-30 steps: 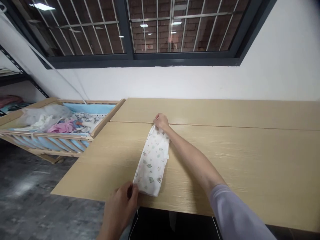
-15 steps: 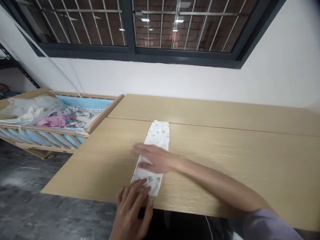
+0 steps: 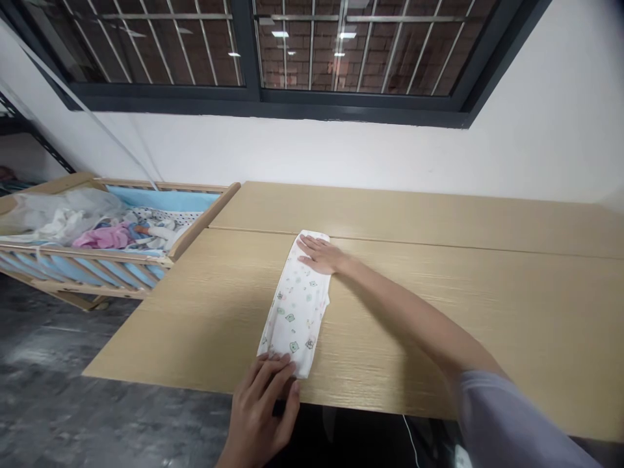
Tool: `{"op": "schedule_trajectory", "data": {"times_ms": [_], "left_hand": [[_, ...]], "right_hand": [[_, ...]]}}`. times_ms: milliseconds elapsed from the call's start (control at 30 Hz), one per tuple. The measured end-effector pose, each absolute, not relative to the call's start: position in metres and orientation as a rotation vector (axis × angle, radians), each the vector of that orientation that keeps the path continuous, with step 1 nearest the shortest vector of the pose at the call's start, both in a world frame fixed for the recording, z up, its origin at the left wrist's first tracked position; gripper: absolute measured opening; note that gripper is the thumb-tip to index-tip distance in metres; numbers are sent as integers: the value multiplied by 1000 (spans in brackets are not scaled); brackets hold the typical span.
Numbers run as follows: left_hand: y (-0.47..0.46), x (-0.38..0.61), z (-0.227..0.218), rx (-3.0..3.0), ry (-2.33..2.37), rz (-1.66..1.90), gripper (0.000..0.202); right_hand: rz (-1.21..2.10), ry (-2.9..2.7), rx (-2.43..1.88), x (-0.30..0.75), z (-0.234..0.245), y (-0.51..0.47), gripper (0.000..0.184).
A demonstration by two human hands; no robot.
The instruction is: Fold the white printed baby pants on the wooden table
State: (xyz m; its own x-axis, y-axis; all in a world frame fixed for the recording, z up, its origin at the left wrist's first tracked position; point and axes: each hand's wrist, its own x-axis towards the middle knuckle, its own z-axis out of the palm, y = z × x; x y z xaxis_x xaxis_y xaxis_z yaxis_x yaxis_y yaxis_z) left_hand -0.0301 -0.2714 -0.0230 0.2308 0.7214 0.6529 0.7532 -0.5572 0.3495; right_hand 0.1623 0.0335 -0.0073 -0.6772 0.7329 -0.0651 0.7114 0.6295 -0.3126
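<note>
A white, printed piece of baby clothing [image 3: 296,305] lies folded into a long strip on the wooden table [image 3: 414,305]. Small green animal figures dot it, and its outline resembles pants folded lengthwise, with a small point sticking out on the right side. My right hand [image 3: 319,253] rests flat across its far end, fingers stretched to the left. At the near end, my left hand [image 3: 263,396] touches the cloth's lower edge with its fingertips, fingers extended and thumb apart. Neither hand grips the cloth.
Left of the table stands a wooden crib [image 3: 178,250] with blue lining, holding a pink cloth [image 3: 104,236], other clothes and a clear plastic bag [image 3: 82,201]. A white wall and barred window [image 3: 263,97] are behind. A white cable [image 3: 411,439] hangs below the near edge.
My right hand has swept away from me along the cloth, from its middle to its far end. The cloth's middle is now uncovered. My left hand has stayed at the near edge.
</note>
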Motion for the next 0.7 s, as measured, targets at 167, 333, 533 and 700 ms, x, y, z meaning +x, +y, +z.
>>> {"op": "schedule_trajectory", "data": {"times_ms": [167, 333, 533, 700], "left_hand": [[-270, -29, -26, -2440, -1481, -1261, 29], [-269, -37, -23, -2508, -1479, -1231, 27], [-265, -59, -13, -2542, -1423, -1129, 30], [-264, -58, -8, -2719, -1254, -1027, 32]], "right_hand": [[426, -2773, -1172, 164, -11, 59, 69], [278, -2645, -1009, 157, 9, 4, 63], [492, -2813, -597, 171, 39, -146, 40], [174, -2852, -729, 201, 26, -223, 62]]}}
